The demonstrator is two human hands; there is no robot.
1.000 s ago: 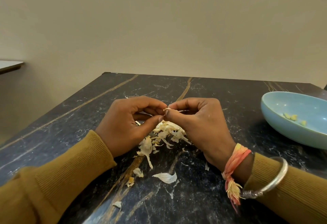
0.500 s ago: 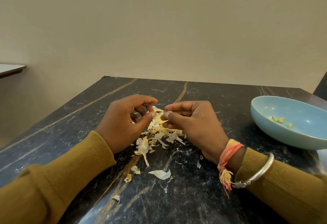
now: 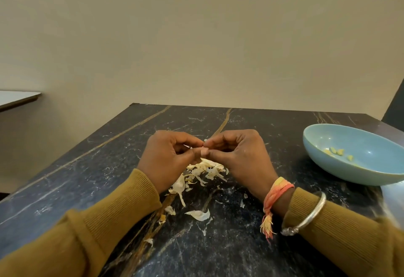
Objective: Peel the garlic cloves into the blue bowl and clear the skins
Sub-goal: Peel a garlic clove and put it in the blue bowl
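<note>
Item: small pale garlic clove (image 3: 204, 150), pinched between the curled fingertips of left hand (image 3: 168, 160) and right hand (image 3: 240, 158), above the heap of papery white skins (image 3: 205, 170) on the black veined marble table (image 3: 251, 250). The clove is mostly hidden, so its long axis cannot be told. Shallow glazed blue bowl (image 3: 323, 166), holding a few peeled yellow cloves (image 3: 336, 151), lies well to the right, nearer the right hand, which is probably the one to carry.
</note>
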